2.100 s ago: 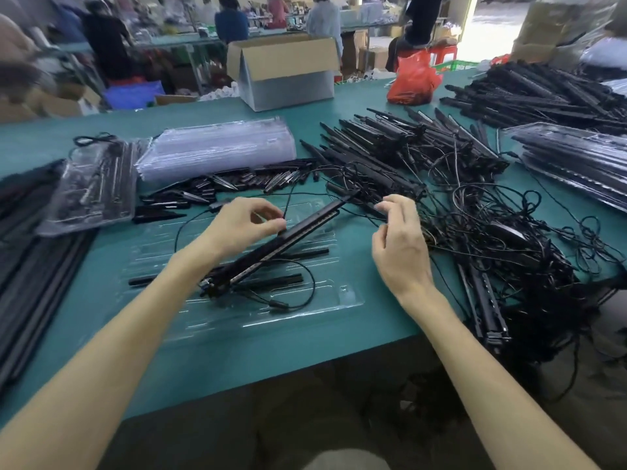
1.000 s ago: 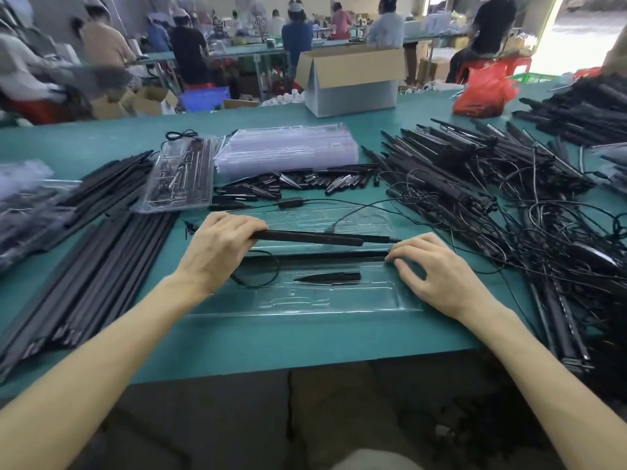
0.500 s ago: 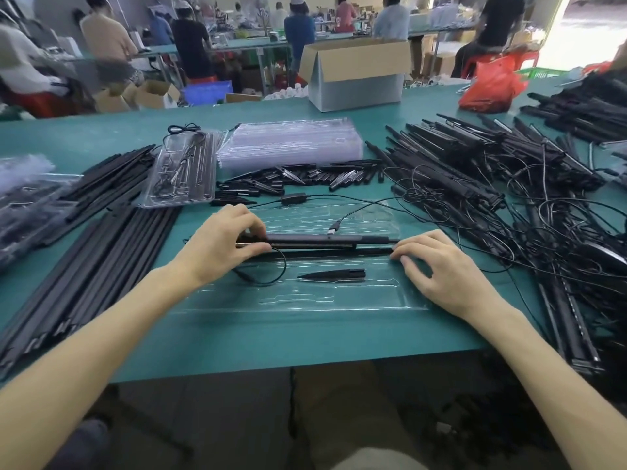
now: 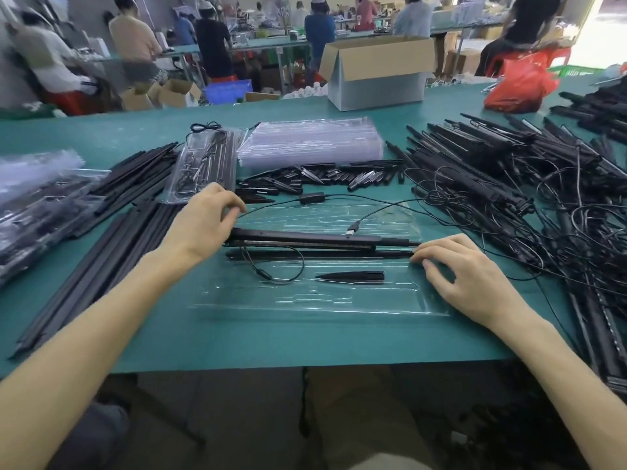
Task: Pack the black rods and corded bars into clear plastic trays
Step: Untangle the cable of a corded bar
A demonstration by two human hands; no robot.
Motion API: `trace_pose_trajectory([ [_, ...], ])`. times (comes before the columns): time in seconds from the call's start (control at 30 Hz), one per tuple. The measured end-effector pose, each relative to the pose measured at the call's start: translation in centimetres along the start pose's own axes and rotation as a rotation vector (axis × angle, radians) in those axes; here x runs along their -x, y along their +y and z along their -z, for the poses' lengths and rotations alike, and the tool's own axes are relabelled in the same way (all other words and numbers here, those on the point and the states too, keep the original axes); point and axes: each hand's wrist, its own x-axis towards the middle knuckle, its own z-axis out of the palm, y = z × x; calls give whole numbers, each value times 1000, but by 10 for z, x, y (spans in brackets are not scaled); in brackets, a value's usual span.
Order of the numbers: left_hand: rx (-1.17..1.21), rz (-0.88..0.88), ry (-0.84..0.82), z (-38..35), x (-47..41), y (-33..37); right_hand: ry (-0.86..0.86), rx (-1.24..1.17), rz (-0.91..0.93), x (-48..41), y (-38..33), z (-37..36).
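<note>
My left hand [image 4: 203, 222] sits at the left end of the corded bar [image 4: 319, 239], fingers loosely curled and slightly spread, the fingertips [image 4: 237, 206] arched above the bar's end; whether they actually press on it I cannot tell. My right hand [image 4: 464, 269] lies palm down at the other end, fingers spread a little, their tips resting on the right end of the black rod [image 4: 322, 254] that lies just in front of the bar. Neither hand is closed around anything.

Both the bar and the rod lie lengthwise across the clear plastic tray [image 4: 305, 300] on the green desk [image 4: 237, 340]. A short pointed black piece [image 4: 349, 275] rests in the tray nearer to me, and the bar's thin cord [image 4: 288, 269] loops beside it. A second cord with a small inline box [image 4: 312, 198] trails across the tray's far edge.

To my left lies a row of long black rods [image 4: 101, 239]; to my right, a tangled heap of corded bars [image 4: 526, 184]. Behind the tray sits a stack of empty trays [image 4: 308, 140].
</note>
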Motion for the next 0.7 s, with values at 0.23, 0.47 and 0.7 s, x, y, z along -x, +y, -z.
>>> trace_pose_trajectory([
  [0.23, -123, 427, -274, 0, 0, -25, 10, -19, -1, 0, 1, 0],
  [0.47, -73, 258, -183, -2, 3, -21, 9, -19, -4, 0, 0, 0],
  [0.7, -51, -11, -315, -8, 7, 2, 11, -21, -12, 0, -3, 0],
])
